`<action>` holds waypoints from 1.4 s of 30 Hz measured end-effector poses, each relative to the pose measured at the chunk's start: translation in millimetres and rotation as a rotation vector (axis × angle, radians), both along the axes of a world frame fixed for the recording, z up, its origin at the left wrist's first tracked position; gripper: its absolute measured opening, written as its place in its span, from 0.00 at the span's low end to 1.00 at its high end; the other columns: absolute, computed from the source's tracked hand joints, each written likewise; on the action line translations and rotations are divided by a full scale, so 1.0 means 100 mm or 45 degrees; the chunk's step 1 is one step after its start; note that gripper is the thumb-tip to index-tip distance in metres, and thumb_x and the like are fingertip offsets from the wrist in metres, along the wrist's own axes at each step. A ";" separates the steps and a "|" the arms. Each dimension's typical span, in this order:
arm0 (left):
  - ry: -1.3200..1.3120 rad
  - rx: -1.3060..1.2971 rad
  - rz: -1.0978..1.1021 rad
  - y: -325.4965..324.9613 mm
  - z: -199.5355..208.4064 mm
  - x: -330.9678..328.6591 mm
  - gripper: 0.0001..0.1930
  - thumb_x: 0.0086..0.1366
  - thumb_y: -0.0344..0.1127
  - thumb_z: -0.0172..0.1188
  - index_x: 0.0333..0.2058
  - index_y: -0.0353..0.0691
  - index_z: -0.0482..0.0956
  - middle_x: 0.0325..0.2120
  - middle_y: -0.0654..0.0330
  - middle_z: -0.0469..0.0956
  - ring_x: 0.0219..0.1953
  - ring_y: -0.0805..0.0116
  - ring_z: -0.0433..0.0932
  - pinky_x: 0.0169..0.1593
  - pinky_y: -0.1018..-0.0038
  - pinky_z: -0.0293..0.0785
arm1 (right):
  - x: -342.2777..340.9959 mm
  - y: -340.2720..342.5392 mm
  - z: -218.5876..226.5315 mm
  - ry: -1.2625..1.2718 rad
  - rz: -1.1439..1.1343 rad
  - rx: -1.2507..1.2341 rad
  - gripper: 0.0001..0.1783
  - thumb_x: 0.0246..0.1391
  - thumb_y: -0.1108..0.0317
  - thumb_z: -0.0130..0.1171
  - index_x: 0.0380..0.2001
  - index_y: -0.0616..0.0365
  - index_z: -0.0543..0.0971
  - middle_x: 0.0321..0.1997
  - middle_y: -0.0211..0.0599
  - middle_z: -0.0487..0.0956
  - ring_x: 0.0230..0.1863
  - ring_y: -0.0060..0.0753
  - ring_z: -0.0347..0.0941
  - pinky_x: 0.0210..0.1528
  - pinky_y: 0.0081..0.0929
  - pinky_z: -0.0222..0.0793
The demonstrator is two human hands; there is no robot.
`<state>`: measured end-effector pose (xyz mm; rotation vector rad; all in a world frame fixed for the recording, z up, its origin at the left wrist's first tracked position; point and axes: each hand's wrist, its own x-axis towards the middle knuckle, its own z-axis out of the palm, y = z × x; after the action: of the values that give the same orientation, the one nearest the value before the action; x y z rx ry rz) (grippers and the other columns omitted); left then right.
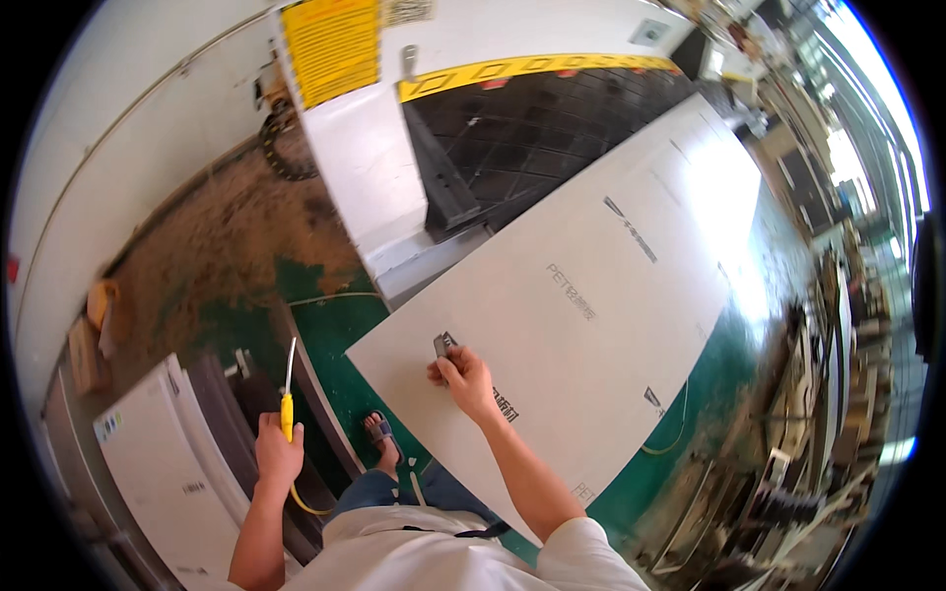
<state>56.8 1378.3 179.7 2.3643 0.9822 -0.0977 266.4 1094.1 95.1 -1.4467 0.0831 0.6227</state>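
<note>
In my left hand (279, 451) is a yellow air blow gun (288, 409) with a long thin pale nozzle pointing away from me. A yellow hose runs from below that hand toward my leg. My right hand (465, 379) is over the near left part of a large white panel (532, 325) with dark printing. Its fingers are closed around a small grey and black object (442, 343), whose kind I cannot make out. The panel slants across in front of me, its far part beside a dark machine bed.
A white machine (360, 167) with a yellow warning sign (332, 49) and a dark bed (532, 123) stands ahead. White panels (158, 443) are stacked at my left. Sawdust (227, 222) covers the floor at far left. Offcuts and boards (788, 433) crowd the right.
</note>
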 end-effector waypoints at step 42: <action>0.190 -0.858 0.217 -0.07 -0.83 1.77 0.08 0.65 0.29 0.63 0.39 0.32 0.84 0.31 0.62 0.80 0.35 0.74 0.77 0.42 0.76 0.72 | 2.90 -0.27 -0.22 -1.414 0.375 -0.945 0.11 0.49 0.80 0.64 0.38 0.60 0.83 0.31 0.38 0.70 0.32 0.39 0.71 0.29 0.34 0.71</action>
<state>234.1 1371.6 97.2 1.6705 1.0168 -0.4672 556.7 1066.7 73.3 -2.3699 -0.8610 -0.0889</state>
